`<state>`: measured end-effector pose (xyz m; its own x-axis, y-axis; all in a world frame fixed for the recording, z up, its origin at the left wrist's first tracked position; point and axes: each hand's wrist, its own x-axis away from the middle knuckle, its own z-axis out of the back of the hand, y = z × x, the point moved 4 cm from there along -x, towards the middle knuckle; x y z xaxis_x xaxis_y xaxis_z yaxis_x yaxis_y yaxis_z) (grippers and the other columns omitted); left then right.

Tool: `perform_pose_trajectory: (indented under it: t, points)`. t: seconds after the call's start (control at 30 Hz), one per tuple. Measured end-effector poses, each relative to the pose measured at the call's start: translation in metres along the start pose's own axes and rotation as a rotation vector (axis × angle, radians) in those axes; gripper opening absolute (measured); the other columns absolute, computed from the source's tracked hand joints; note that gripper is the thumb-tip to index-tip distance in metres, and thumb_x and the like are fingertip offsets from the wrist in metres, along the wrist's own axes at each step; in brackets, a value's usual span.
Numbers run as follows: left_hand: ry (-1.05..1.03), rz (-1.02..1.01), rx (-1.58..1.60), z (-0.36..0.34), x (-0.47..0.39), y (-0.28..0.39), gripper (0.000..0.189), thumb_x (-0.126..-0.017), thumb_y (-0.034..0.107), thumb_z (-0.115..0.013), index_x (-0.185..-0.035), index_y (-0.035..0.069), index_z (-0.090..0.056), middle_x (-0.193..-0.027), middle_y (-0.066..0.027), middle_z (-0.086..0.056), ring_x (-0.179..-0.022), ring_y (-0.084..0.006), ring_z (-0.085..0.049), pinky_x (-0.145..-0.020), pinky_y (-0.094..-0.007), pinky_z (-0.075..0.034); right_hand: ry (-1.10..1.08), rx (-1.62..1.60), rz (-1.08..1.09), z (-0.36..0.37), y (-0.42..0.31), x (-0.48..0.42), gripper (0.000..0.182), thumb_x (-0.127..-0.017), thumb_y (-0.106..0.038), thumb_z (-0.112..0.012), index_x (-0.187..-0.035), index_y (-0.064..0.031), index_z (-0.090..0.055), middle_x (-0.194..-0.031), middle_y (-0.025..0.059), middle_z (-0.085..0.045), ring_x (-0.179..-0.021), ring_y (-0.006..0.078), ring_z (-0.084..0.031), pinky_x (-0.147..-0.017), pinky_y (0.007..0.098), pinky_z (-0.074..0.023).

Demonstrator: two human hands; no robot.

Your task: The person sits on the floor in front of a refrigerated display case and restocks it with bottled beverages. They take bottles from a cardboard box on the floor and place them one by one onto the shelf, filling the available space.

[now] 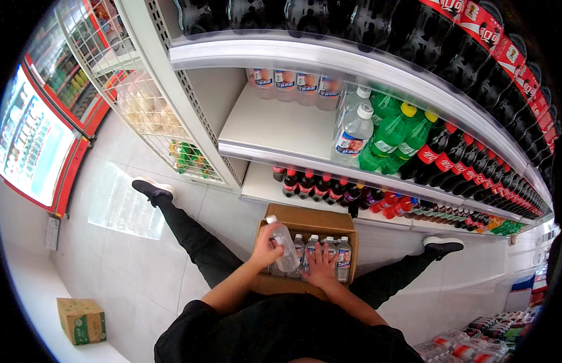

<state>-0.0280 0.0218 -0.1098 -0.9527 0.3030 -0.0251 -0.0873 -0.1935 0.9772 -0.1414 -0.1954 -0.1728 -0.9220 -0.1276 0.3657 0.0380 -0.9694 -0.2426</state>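
My left hand point(267, 245) is closed around a clear plastic bottle point(286, 249) with a white cap, tilted above the left part of an open cardboard box point(308, 215). Several labelled clear bottles with white caps point(343, 259) stand upright in that box, between my spread legs. Spread flat, my right hand point(321, 267) rests over the bottles in the middle of the box, fingers apart. On the shelf point(281, 122) in front, a row of similar clear bottles point(306, 86) stands at the back left, and larger clear bottles point(353, 136) stand beside green ones point(390, 136).
Below is a low shelf with small cola bottles point(306, 185); large cola bottles point(437, 152) fill the right. A wire rack point(149, 109) stands left of the shelving, lit coolers point(31, 145) further left. A closed carton point(82, 320) is at lower left, bottle packs point(471, 347) at lower right.
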Motion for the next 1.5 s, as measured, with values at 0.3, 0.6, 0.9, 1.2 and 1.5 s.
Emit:
perform_pose_trajectory:
  t: [0.3, 0.6, 0.9, 1.2, 1.5]
  points:
    - [0.417, -0.685, -0.113, 0.123, -0.119, 0.207, 0.080, -0.077, -0.003, -0.075, -0.149, 0.010, -0.042, -0.146, -0.0178, -0.037, -0.114, -0.0260, -0.060, -0.070, -0.0298, -0.061, 0.070, 0.036, 0.039, -0.017, 0.009, -0.003, 0.094, -0.089, -0.067, -0.063, -0.164, -0.0258, -0.025, -0.171, 0.0226, -0.001, -0.156, 0.0478, 0.007, -0.110, 0.0839, 0.0025]
    - [0.451, -0.591, -0.599, 0.157, -0.257, 0.256, 0.070, -0.081, 0.002, -0.073, -0.146, 0.016, -0.050, -0.148, -0.0271, -0.036, -0.068, -0.0200, -0.066, -0.075, -0.0341, -0.059, 0.071, 0.033, 0.061, -0.018, 0.012, -0.006, 0.090, -0.093, -0.066, -0.058, -0.165, -0.0238, -0.024, -0.170, 0.0265, 0.000, -0.156, 0.0497, 0.004, -0.109, 0.0839, 0.0018]
    - [0.533, -0.680, -0.663, 0.167, -0.343, 0.236, 0.081, -0.083, 0.002, -0.072, -0.153, 0.011, -0.031, -0.134, -0.0240, -0.046, -0.083, -0.0300, -0.064, -0.081, -0.0411, -0.057, 0.053, 0.027, 0.050, -0.018, 0.013, -0.004, 0.089, -0.094, -0.066, -0.056, -0.165, -0.0238, -0.024, -0.170, 0.0266, -0.001, -0.156, 0.0499, 0.004, -0.110, 0.0823, 0.0028]
    - [0.370, -0.529, -0.158, 0.202, -0.441, 0.160, 0.054, -0.089, 0.000, -0.069, -0.135, 0.003, -0.040, -0.111, -0.0108, -0.055, -0.100, -0.0207, -0.053, -0.095, -0.0339, -0.047, 0.079, 0.033, 0.056, -0.012, 0.010, -0.006, 0.089, -0.091, -0.064, -0.060, -0.164, -0.0255, -0.026, -0.170, 0.0271, -0.006, -0.156, 0.0503, -0.001, -0.111, 0.0822, -0.0024]
    - [0.499, -0.454, -0.564, 0.190, -0.427, 0.117, 0.063, -0.099, 0.023, -0.067, -0.146, -0.003, -0.035, -0.138, -0.0333, -0.055, -0.128, -0.0499, -0.054, -0.105, -0.0510, -0.045, 0.036, 0.043, 0.028, -0.015, 0.010, -0.006, 0.091, -0.090, -0.065, -0.061, -0.165, -0.0276, -0.025, -0.170, 0.0266, -0.005, -0.156, 0.0502, 0.000, -0.111, 0.0821, -0.0027]
